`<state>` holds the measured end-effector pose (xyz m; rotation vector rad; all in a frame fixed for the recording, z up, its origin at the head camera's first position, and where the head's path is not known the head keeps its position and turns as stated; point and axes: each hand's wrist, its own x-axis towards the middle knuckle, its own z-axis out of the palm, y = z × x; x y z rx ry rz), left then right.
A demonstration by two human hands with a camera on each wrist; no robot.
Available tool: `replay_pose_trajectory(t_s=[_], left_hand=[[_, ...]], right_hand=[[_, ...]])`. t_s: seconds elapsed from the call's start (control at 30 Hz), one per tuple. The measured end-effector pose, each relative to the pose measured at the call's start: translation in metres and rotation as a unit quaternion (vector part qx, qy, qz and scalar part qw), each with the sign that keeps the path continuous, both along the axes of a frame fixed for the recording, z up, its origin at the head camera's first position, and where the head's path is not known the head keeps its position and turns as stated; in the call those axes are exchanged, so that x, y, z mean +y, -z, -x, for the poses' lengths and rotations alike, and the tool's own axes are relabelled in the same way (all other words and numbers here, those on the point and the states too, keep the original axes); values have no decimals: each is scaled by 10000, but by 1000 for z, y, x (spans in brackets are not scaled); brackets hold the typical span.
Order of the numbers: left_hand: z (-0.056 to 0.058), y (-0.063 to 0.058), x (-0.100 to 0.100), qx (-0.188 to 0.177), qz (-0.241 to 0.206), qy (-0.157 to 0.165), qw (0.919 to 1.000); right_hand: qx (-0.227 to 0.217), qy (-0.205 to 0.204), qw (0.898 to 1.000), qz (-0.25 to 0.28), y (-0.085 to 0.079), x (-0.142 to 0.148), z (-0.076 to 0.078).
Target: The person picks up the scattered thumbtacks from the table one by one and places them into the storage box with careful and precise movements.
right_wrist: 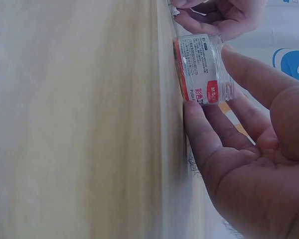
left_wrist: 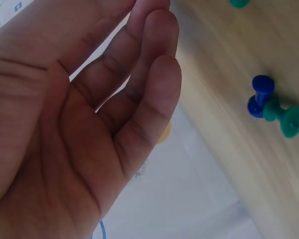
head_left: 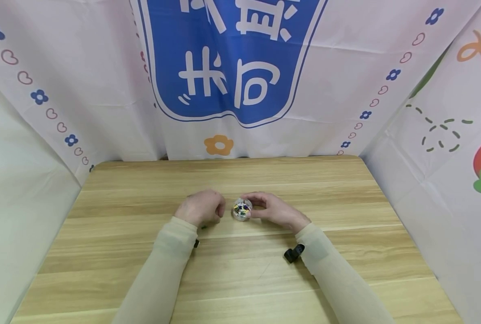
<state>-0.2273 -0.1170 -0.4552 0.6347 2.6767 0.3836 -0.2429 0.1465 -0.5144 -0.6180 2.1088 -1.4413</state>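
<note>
A small clear jar of mixed-colour push pins stands upright on the wooden table. Its printed label faces the right wrist camera. My right hand holds the jar from the right, thumb and fingers around its side. To the left of it, my left hand is low over the table with curled fingers. In the right wrist view a small white push pin shows at the left fingertips, partly hidden. A blue push pin and a green push pin lie touching near the left hand.
Another green push pin is cut off by the top edge of the left wrist view. Printed white curtains hang behind and beside the wooden table. A black wrist device sits at the right sleeve.
</note>
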Motion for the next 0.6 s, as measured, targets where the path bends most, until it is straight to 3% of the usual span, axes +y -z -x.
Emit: replay_pose_trajectory(t_s=[0.6], left_hand=[[4, 3, -2, 9, -107, 125, 9999]], right_hand=[[30, 8, 10000, -85, 0, 0, 1]])
